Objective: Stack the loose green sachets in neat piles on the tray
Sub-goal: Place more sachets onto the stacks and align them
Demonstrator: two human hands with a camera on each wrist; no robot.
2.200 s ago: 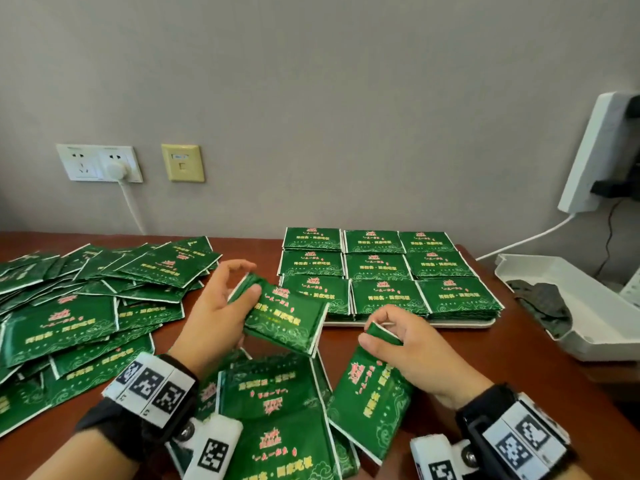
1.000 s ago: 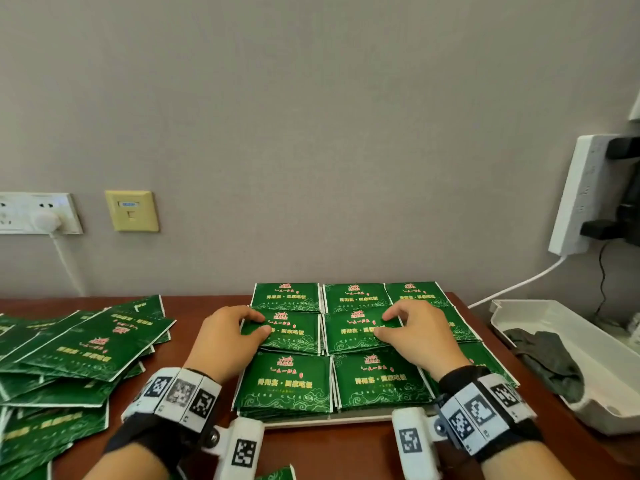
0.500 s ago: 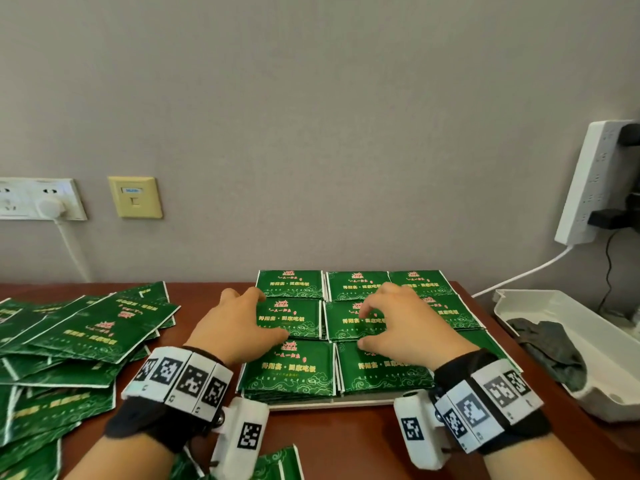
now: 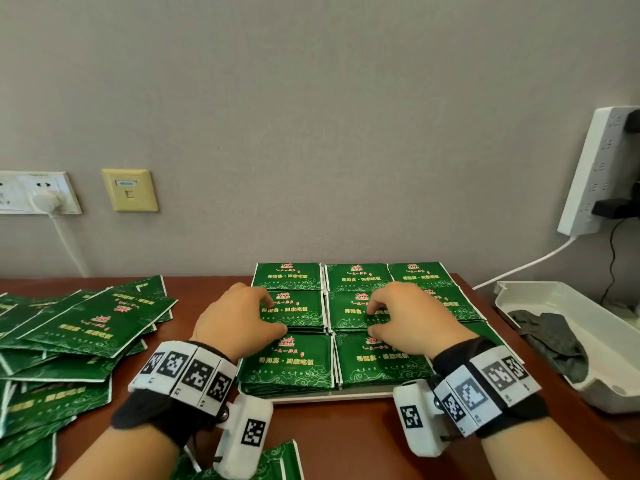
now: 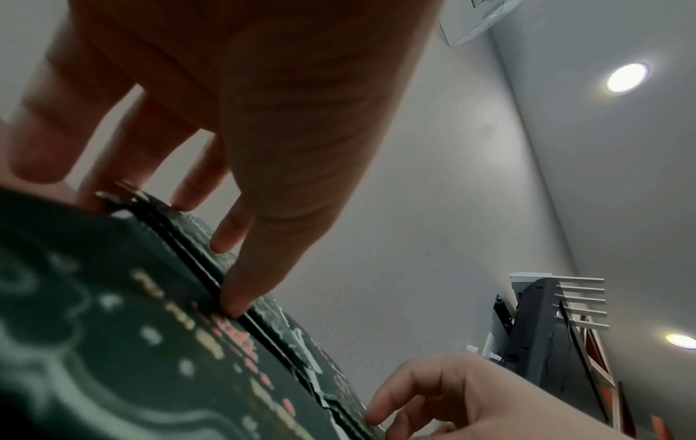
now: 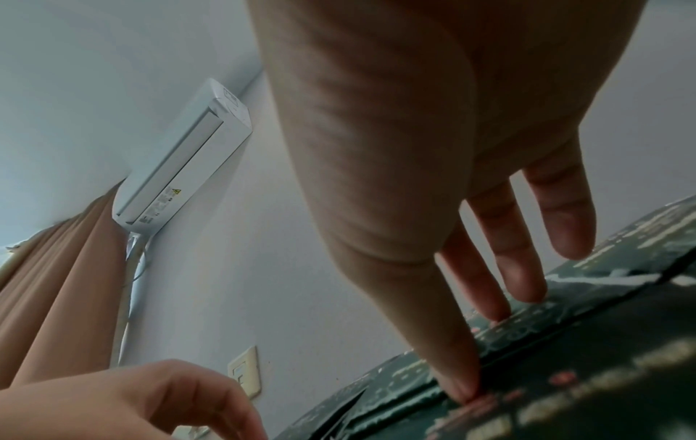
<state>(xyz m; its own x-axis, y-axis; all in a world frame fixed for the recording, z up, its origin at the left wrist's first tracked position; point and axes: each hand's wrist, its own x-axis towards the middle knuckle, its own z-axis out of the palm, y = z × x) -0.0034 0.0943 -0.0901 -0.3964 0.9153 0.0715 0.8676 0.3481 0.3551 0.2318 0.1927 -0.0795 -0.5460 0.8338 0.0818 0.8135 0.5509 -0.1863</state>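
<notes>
Head view: a white flat tray at centre frame carries a grid of flat green foil sachet piles.
Left hand: fingers spread, fingertips resting on the middle-left pile, gripping nothing.
Right hand: likewise on the middle-centre pile.
Doing it well: press lightly and nudge edges flush, probably.
Around: loose green sachets heaped at left on the brown tabletop; a white plastic bin at right, clear of the hands.
</notes>
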